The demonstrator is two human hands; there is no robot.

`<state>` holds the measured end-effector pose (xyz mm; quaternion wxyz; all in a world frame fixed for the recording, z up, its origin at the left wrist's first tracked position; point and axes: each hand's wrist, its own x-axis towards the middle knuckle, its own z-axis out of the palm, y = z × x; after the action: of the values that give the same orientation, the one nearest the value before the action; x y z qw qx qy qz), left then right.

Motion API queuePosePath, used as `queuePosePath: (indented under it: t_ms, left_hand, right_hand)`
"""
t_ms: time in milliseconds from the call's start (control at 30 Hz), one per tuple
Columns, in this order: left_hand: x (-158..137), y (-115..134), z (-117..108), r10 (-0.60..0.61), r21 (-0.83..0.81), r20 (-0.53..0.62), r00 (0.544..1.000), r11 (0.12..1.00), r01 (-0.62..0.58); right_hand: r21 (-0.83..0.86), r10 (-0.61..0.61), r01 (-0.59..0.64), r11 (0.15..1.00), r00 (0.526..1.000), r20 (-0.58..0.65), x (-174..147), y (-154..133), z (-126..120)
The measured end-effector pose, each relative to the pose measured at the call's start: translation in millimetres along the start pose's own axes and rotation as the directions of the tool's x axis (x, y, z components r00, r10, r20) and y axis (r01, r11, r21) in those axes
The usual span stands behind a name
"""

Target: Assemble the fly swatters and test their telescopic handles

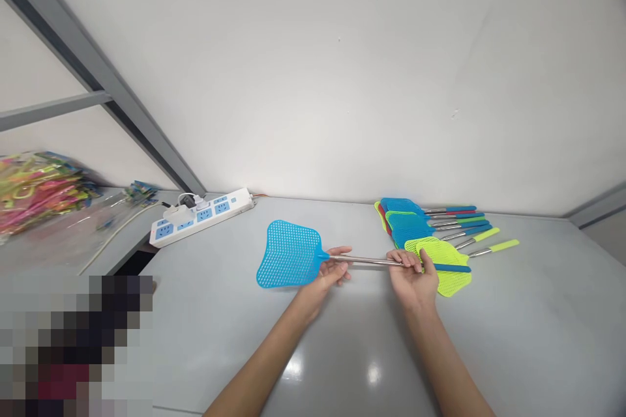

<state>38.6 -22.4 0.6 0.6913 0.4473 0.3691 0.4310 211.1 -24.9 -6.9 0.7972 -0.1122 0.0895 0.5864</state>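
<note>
A blue fly swatter [291, 255] is held level above the grey table, its perforated head to the left and its metal rod drawn out long. My left hand [335, 268] pinches the rod just beside the head. Around the rod's other end, near the blue handle, my right hand [412, 273] has its fingers curled. Behind and right of that hand lies a yellow-green fly swatter [443, 257], partly covered by it. A heap of blue, green, red and yellow fly swatters [411, 225] rests by the wall, handles pointing right.
A white power strip [203, 218] with plugs in it lies at the table's back left. Farther left, bags of colourful items [44, 192] are piled on another surface [122, 247]. The white wall [337, 78] bounds the table [235, 313] at the back.
</note>
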Motion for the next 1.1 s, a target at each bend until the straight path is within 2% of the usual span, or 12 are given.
queuePosePath:
  t_ms: [100,300,567,900,1100]
  left_hand:
    - [-1.1,-0.5,2.8,-0.015,0.058,0.04,0.999,0.998,0.012]
    - [-0.3,1.7,6.7,0.006,0.069,0.063,0.998,0.998,-0.01]
    - [-0.2,1.0,8.7,0.048,0.151,0.024,0.999,0.987,-0.051]
    - [0.6,-0.4,8.9,0.089,0.228,-0.008,0.996,0.97,-0.085]
    - [-1.2,1.5,9.6,0.102,0.246,-0.032,0.994,0.965,-0.091]
  right_hand:
    - [0.017,0.011,-0.011,1.0,1.0,0.013,-0.2,0.0,0.5]
    - [-0.012,0.056,-0.056,0.998,0.997,0.054,-0.7,2.1,-1.0]
    - [-0.045,0.117,-0.114,0.992,0.992,0.049,-2.2,7.6,-4.2]
    - [-0.166,0.098,-0.086,0.982,0.993,0.065,-0.7,8.2,-6.6]
    - [-0.153,0.115,-0.105,0.983,0.991,0.063,-1.8,9.2,-5.5]
